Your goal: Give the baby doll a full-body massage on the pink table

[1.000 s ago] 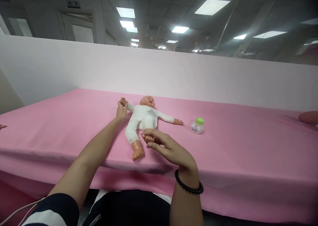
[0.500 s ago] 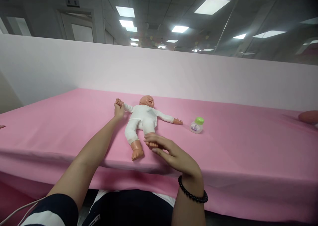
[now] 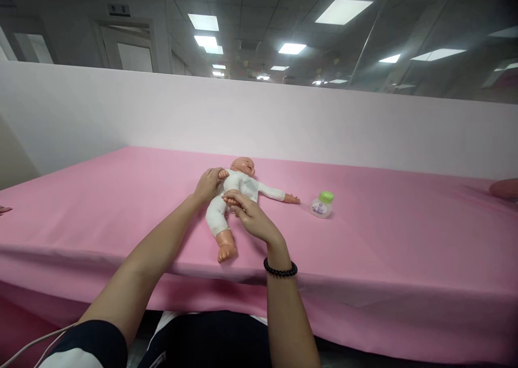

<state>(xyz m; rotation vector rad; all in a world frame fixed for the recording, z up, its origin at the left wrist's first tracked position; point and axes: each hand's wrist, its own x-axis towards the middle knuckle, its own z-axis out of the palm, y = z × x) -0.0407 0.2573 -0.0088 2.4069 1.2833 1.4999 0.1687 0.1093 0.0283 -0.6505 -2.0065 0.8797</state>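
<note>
A baby doll (image 3: pixel 247 186) in a white suit lies on its back on the pink-covered table (image 3: pixel 364 238), head away from me. My left hand (image 3: pixel 209 184) is closed around the doll's hand at the left, over its chest. With my right hand (image 3: pixel 251 214) I hold the doll's foot, and that leg is bent up over its belly. The doll's other leg lies toward the table's front edge, and its other arm stretches right. Near that arm stands a clear bottle (image 3: pixel 321 206) with a green cap.
Behind the table runs a white partition (image 3: pixel 259 117) with glass above it. Part of another person's hand (image 3: pixel 5 209) shows at the far left edge. A skin-coloured object (image 3: pixel 504 189), cut off by the frame, lies at the right edge.
My left hand has brought the doll's arm inward to its chest. My right hand has pushed the doll's foot up and away from me, bending the leg.
</note>
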